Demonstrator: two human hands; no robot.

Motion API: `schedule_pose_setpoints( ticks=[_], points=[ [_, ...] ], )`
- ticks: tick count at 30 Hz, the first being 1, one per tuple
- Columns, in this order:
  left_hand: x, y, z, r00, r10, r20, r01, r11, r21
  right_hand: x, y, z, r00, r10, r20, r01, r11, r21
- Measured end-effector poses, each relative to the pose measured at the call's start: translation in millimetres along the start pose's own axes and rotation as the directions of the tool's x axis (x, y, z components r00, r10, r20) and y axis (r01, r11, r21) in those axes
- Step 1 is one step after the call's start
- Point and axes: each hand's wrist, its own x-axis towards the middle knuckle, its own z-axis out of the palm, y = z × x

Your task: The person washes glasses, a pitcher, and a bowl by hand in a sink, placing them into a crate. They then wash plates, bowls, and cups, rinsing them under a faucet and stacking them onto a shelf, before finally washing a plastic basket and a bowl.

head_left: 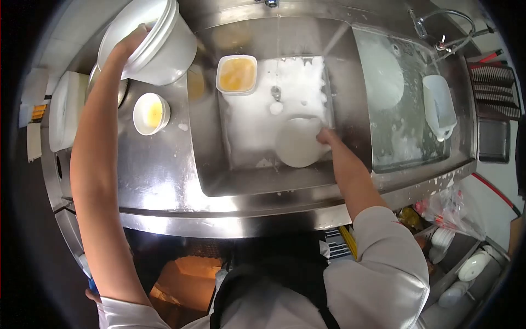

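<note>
My left hand (134, 41) is at the mouth of a large white bucket (175, 57) on the steel counter. Its fingers curl at the inner side of the rim and are partly hidden. A small white bowl (140, 124) with yellow residue inside stands below the bucket. Down in the middle sink, my right hand (325, 136) grips the right edge of a round white lid (296, 145), which lies low over the foamy water. Farther back in the same sink is a square tub (237, 75) with orange-yellow liquid in it. A thin stream runs from the faucet (272, 3).
The right basin (411, 148) holds cloudy water, a large round white piece (383, 77) and a clear rectangular container (439, 104). A curved tap (466, 22) rises behind it. Dark racks (496, 90) stand at the far right. A plastic bag (452, 211) hangs below the counter edge.
</note>
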Motion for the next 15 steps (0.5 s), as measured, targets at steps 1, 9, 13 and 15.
schedule_pose_setpoints(
  ticks=[1,9,13,15],
  points=[
    [-3,14,-4,0.998,-0.069,-0.002,0.069,0.997,-0.022,-8,-6,-4,0.997,-0.030,0.067,0.019,0.988,0.155],
    [11,17,0,0.928,0.128,-0.350,-0.106,0.991,0.083,-50,-85,-35,0.847,-0.446,-0.289,0.491,0.865,0.104],
    [28,0,-7,0.939,0.058,-0.339,0.029,0.969,0.247,-165,-129,-100,0.806,-0.479,-0.347,0.466,0.875,-0.126],
    [5,13,-17,0.995,-0.010,-0.098,0.024,0.989,0.144,-199,-127,-119,0.666,-0.533,-0.522,0.491,0.840,-0.231]
  ],
)
